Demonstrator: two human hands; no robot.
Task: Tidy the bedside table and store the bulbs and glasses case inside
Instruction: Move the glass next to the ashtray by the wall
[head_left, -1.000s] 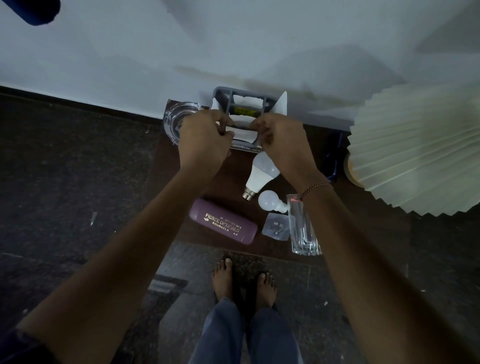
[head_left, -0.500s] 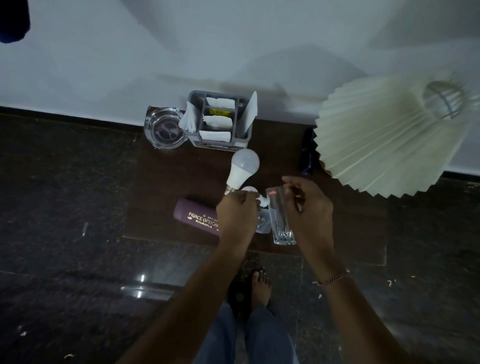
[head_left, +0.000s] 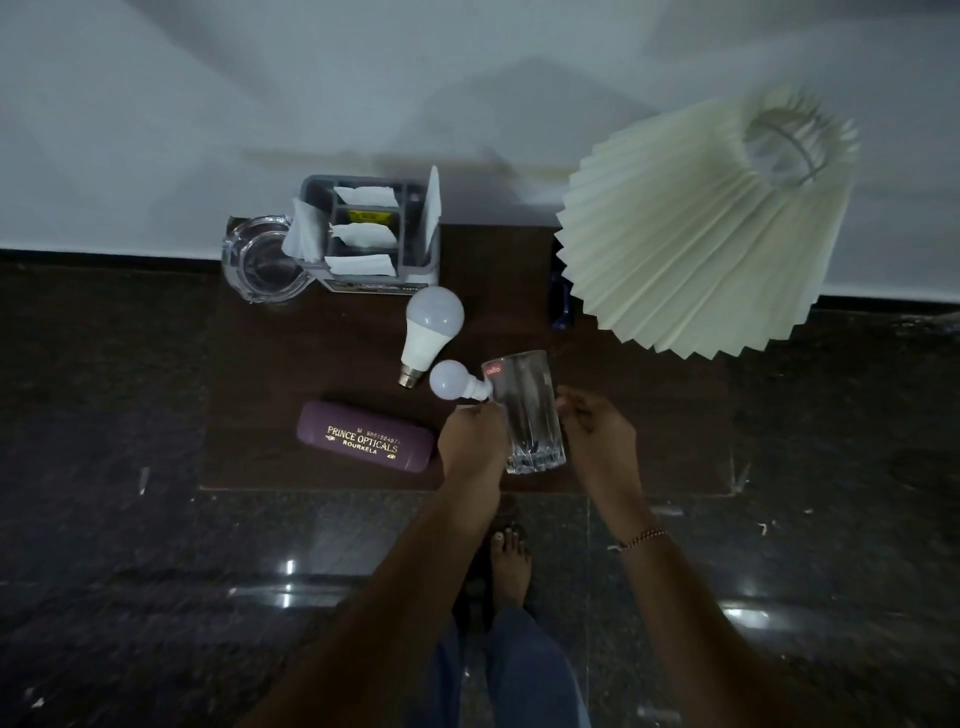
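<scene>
Head view, looking straight down: small white bulb (head_left: 448, 387) at the centre of the dark wooden bedside table (head_left: 498, 270), base pinched at the tips of the left hand (head_left: 474, 441), globe pointing away to the left. Larger white bulb (head_left: 430, 330) lying just behind it, metal cap toward the near edge. Purple glasses case (head_left: 363, 441) flat near the front edge, left of that hand, apart from both bulbs. Right hand (head_left: 597, 439) beside a tall clear drinking glass (head_left: 530, 410), fingers curled loosely, thumb and forefinger near its wall; contact impossible to tell. Both forearms reaching in from below, beaded bracelet (head_left: 638, 538) on the right wrist. At the table's back, grey compartmented organiser (head_left: 374, 234) stuffed with white tissues, clear glass ashtray (head_left: 260, 262) touching its left side. Pleated cream lampshade (head_left: 711, 228) tilted at the right. Dark polished stone floor (head_left: 104, 571), pale wall behind. Gold lettering on the case: "PRINCE OPTICALS ROURKELA"; red "cello" sticker near the glass rim.
</scene>
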